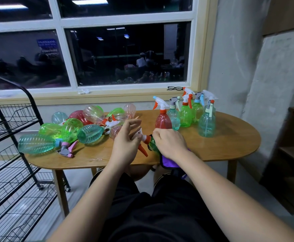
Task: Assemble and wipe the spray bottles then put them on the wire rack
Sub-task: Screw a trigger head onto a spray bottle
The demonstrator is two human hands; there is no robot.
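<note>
Upright spray bottles (185, 116), right of centre: at least six, the heads overlap. Lying bottles (71, 127) piled left of centre: about twelve, overlap blocks an exact count. Held green bottle (154, 145), centre: one. Purple cloth (169, 161): one. Table (230, 145): one. Wire rack (11, 137), left edge: one. Glasses (175, 88), on the sill: one pair. Hands: two, left hand (125, 142) and right hand (169, 144).

An oval wooden table (230, 145) stands before a white-framed window (125, 21), with a black wire rack (15, 112) to its left. A heap of tinted plastic bottles (71, 128) lies on the table's left half; upright trigger-topped spray bottles (185, 116) cluster at its right rear. Black-framed glasses (175, 88) rest on the sill (125, 95) behind them.
</note>
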